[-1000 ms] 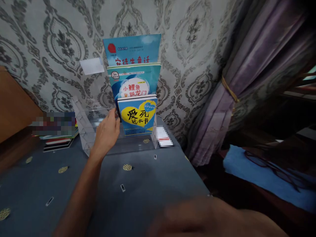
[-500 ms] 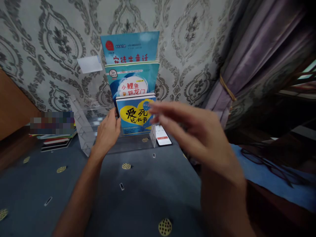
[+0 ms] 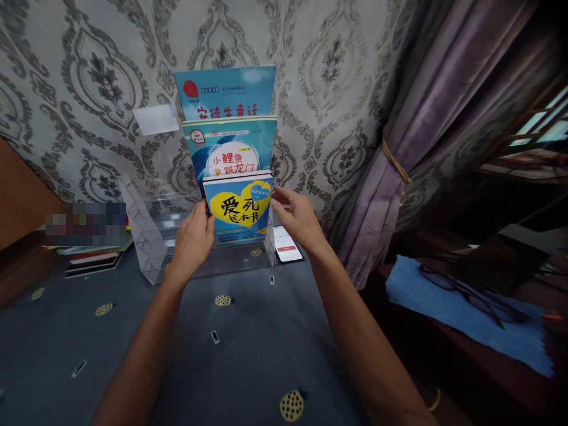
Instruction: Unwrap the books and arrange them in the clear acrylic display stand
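A clear acrylic tiered rack stands against the patterned wall on a dark blue cloth. Its right side holds three books in steps. The front one is a blue book with a yellow heart; a teal book and a light blue book rise behind it. My left hand grips the left edge of the front book. My right hand holds its upper right edge, fingers curled on it.
A phone lies flat just right of the rack. A stack of books sits at the left by a wooden board. A purple curtain hangs at the right, and a blue cloth with glasses lies beyond the table edge.
My right hand has come up from the lower edge of the view and taken the right edge of the front book. My left hand stays on its left edge.
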Motion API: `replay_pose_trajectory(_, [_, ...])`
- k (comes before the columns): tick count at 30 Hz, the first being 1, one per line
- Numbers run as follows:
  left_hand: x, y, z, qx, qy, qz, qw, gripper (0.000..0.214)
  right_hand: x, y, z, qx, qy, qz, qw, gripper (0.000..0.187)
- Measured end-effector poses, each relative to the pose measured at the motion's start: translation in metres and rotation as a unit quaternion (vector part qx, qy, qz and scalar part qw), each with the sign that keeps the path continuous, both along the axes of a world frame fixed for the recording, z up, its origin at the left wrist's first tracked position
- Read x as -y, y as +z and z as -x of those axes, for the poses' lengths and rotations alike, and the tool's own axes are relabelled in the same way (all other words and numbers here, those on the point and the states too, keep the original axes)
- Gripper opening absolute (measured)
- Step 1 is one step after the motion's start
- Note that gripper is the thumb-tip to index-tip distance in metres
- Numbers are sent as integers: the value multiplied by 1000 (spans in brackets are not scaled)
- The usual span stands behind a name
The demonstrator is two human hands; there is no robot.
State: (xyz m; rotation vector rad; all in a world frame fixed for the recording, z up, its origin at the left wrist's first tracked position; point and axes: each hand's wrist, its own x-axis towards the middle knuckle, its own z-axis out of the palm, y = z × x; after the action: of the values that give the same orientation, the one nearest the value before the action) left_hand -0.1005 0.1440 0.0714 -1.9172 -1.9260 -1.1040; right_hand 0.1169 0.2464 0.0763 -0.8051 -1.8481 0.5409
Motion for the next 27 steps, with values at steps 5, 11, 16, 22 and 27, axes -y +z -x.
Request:
replay_pose_trajectory(5, [-2, -1, 1, 2, -1, 5, 1000, 30, -1, -2, 3, 39, 29, -1, 999, 38])
replay_pose_trajectory(11, [-5, -3, -2, 3, 11, 8, 1000, 26, 0, -1, 5, 66, 17, -7, 998, 34])
replay_pose_trajectory(16, [-6, -4, -3, -7, 21, 11, 1000, 25, 2, 2, 4, 85, -3, -13, 996, 36])
replay_pose_trajectory(22, [-8, -5, -5, -16, 23, 5, 1000, 28, 2, 3, 3, 103, -24, -10, 994, 38])
replay_pose_trajectory(27, [-7, -8, -11, -8, 33, 7, 999, 35, 0, 3, 3, 104, -13, -14, 994, 36])
